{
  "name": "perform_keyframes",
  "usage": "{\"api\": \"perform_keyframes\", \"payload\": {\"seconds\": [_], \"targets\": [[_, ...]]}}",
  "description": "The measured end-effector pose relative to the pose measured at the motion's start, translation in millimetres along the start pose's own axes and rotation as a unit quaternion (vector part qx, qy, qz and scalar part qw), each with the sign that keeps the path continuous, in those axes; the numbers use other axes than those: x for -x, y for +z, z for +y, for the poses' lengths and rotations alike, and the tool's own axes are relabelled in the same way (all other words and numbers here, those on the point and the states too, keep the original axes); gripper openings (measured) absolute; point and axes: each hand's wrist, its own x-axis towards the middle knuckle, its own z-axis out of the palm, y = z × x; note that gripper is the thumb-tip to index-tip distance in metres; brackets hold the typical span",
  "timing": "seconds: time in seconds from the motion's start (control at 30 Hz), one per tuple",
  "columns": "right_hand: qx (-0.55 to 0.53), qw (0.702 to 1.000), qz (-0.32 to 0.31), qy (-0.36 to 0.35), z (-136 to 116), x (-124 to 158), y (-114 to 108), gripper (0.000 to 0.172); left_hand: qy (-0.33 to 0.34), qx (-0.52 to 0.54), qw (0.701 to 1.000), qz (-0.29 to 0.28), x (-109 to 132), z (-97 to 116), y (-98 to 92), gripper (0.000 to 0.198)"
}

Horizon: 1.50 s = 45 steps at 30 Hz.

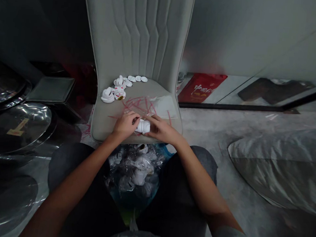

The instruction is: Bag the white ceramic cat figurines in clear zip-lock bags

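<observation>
My left hand (127,124) and my right hand (162,129) meet over the front of a chair seat, fingers closed around a small white figurine (143,126). It lies sideways between them, partly covered by my fingers. Behind my left hand are several white lucky cat figurines, one with a painted face (119,92) and one on its side (108,95). A row of small white discs (138,78) runs along the back of the seat. Thin red strips (137,103) are scattered in front of my fingertips, beside a clear plastic sheet (163,106).
Between my knees sits a blue bag (150,196) of plastic-wrapped white figurines. The grey chair's backrest (139,27) rises ahead. Shiny metal drums (20,127) stand on the left. A red bag (201,88) leans behind glass, and a grey-covered object (284,164) is on the right.
</observation>
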Motion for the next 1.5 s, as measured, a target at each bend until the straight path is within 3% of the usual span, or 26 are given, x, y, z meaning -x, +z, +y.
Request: {"api": "perform_keyframes", "payload": {"seconds": [0.17,0.3,0.47,0.57,0.67,0.73,0.83,0.93,1.03,1.1,1.2,1.5], "targets": [[0.107,0.993,0.052,0.009,-0.2,-8.0,5.0,0.057,0.024,0.017,0.999,0.014,-0.3,-1.9,-1.7,0.021],[0.152,0.981,0.113,-0.048,3.5,-15.9,11.2,0.06,0.049,0.038,0.998,0.002,-1.1,-4.2,-4.4,0.021],[0.109,0.99,0.072,-0.06,10.0,-23.0,12.2,0.055,0.096,0.025,0.995,-0.004,2.0,-3.2,-6.9,0.023],[0.101,0.991,0.084,-0.036,9.7,-22.9,10.8,0.053,0.079,0.009,0.995,0.057,5.8,-3.8,-6.8,0.029],[0.077,0.988,0.128,-0.024,6.3,-21.5,9.9,0.054,-0.011,0.052,0.984,0.173,5.4,-8.3,-3.2,0.039],[0.051,0.986,0.157,-0.021,3.2,-21.0,10.2,0.055,-0.118,0.156,0.959,0.207,2.2,-11.0,1.2,0.042],[0.021,0.983,0.179,-0.023,-1.5,-21.8,13.1,0.055,-0.249,0.398,0.871,0.144,-3.0,-8.9,8.0,0.033],[0.015,0.983,0.183,-0.029,-4.4,-23.9,18.3,0.053,-0.291,0.573,0.763,0.066,-5.4,0.2,11.0,0.03],[0.017,0.987,0.154,-0.047,-3.7,-25.3,21.2,0.058,-0.337,0.629,0.7,0.041,-5.9,7.8,7.9,0.031],[0.018,0.99,0.123,-0.065,-1.4,-25.3,19.8,0.061,-0.362,0.636,0.681,0.031,-5.9,9.1,3.7,0.028],[0.023,0.992,0.096,-0.084,3.2,-24.9,14.5,0.048,-0.375,0.638,0.672,0.005,-5.7,7.3,-1.8,0.022],[0.06,0.991,0.096,-0.073,6.4,-27.8,12.3,0.03,-0.389,0.651,0.651,-0.035,-4.0,11.7,-2.4,0.016]]}}
